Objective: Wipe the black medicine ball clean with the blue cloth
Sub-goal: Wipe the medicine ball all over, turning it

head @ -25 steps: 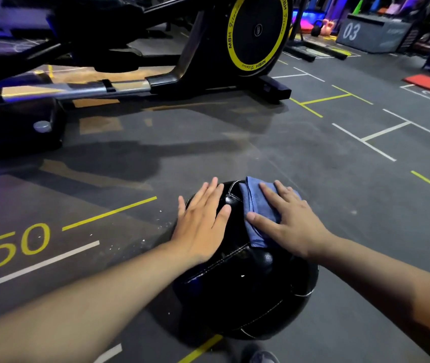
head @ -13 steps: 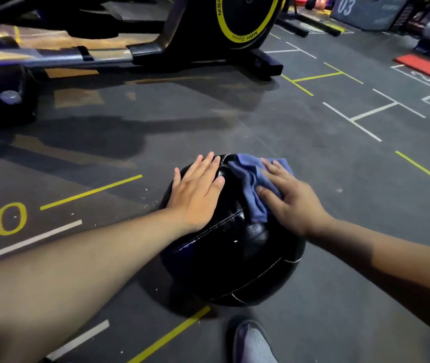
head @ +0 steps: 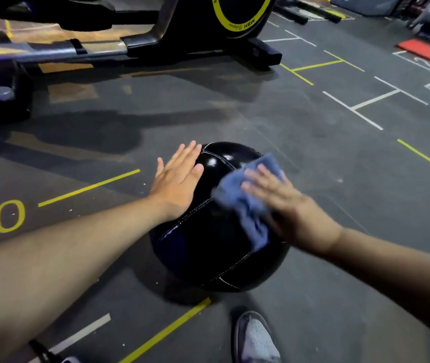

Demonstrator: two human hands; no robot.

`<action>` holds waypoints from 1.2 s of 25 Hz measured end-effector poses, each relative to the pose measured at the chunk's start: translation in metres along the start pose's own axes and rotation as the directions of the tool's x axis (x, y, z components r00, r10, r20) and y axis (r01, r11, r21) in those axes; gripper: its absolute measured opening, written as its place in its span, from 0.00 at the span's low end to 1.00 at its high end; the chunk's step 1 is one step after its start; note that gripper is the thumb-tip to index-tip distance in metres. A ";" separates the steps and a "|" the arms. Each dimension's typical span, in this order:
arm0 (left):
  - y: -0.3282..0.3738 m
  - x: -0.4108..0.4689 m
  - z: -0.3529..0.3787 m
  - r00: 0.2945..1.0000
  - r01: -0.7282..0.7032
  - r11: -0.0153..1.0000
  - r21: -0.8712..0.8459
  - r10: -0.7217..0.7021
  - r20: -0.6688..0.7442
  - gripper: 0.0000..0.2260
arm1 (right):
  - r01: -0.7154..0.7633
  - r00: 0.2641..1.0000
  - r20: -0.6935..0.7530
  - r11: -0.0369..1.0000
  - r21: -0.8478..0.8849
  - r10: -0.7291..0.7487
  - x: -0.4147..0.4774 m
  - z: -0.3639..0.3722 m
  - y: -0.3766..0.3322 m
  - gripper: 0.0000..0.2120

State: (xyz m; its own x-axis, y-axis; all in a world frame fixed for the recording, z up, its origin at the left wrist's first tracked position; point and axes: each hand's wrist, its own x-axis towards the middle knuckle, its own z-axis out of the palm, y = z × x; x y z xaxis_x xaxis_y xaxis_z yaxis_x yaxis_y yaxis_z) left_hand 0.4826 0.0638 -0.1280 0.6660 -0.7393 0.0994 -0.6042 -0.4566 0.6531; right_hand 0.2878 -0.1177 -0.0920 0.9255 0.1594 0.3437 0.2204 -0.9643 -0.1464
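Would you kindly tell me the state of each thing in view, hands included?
medicine ball: resting on the floor, held steady.
blue cloth: crumpled, pressed onto the ball's upper right.
left hand: flat, fingers straight, against the ball's left side.
right hand: fingers spread, pressing the cloth, blurred.
shoe: on the floor beside the ball.
exercise machine: standing behind the ball.

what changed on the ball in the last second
The right hand swept the blue cloth off the top of the black medicine ball onto its right side. The left hand stays flat on the ball's left side; nothing gripped or released.
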 end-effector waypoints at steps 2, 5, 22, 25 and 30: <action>-0.007 -0.006 -0.004 1.000 0.000 0.999 -0.034 -0.001 -0.014 0.29 | -0.436 0.895 -0.001 0.877 0.204 0.445 0.027 -0.008 0.015 0.20; -0.019 -0.017 -0.012 1.000 0.006 0.999 -0.041 -0.006 -0.016 0.27 | -0.678 0.724 0.161 0.651 0.341 0.671 0.061 -0.017 0.029 0.11; -0.006 -0.089 -0.078 0.934 0.017 0.845 0.534 -0.204 0.293 0.45 | -0.442 0.676 0.131 0.256 0.860 0.726 0.084 -0.044 -0.041 0.12; 0.002 -0.113 -0.080 0.938 -0.099 0.782 0.615 -0.133 0.321 0.48 | -0.469 0.697 0.024 0.430 0.771 0.717 0.082 -0.054 -0.031 0.12; 0.033 -0.138 -0.085 0.947 -0.040 0.892 0.451 -0.110 0.302 0.46 | -0.464 0.884 0.259 0.658 0.593 0.389 0.063 -0.019 -0.050 0.10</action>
State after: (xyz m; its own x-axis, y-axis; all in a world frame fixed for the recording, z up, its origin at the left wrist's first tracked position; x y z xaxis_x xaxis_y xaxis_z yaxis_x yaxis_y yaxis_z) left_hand 0.4077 0.1929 -0.0565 0.5650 -0.7992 -0.2049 -0.7627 -0.6006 0.2398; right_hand 0.3296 -0.0636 -0.0454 0.9837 -0.1796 0.0062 -0.1015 -0.5837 -0.8056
